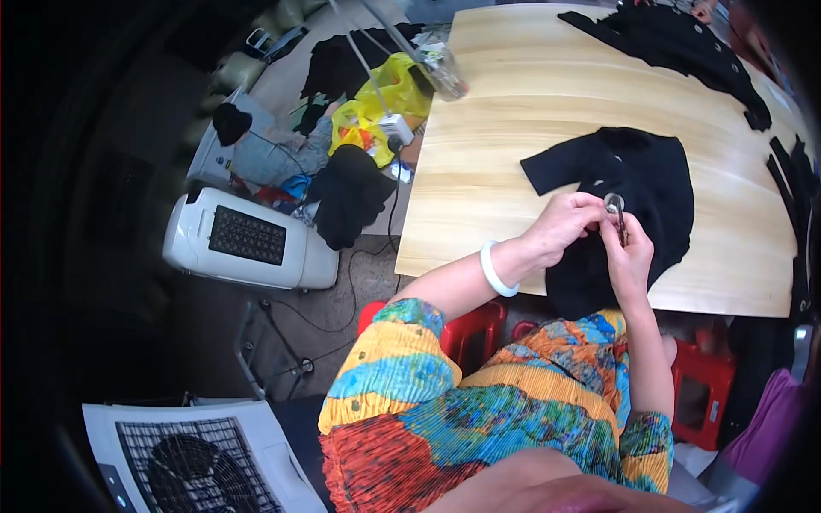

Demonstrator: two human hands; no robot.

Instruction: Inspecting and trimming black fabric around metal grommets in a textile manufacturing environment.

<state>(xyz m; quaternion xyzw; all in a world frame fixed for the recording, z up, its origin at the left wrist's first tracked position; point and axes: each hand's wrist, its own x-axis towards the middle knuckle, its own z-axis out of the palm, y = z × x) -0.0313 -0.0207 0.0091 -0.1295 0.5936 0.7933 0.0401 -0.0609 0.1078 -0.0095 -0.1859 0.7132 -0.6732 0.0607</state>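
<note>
A short-sleeved black knit garment (654,175) lies on the pale wooden table, its lower part hanging over the near edge. Two pale round spots, like buttons, show on it. Above the garment, my right hand (631,256) is closed around a small dark tool with a round, shiny ring-like end (614,203); its exact kind is unclear. My left hand (564,224), with a white bangle on the wrist, meets it from the left. Its thumb and fingers are pinched together beside the ring; whatever is between them is too small to make out.
Another black garment with pale buttons (684,43) lies at the table's far right, near another person's hand (702,11). Black strips (782,179) lie along the right edge. Left of the table (462,171) are yellow plastic bags (398,90), a power strip (395,128) and a white appliance (299,252).
</note>
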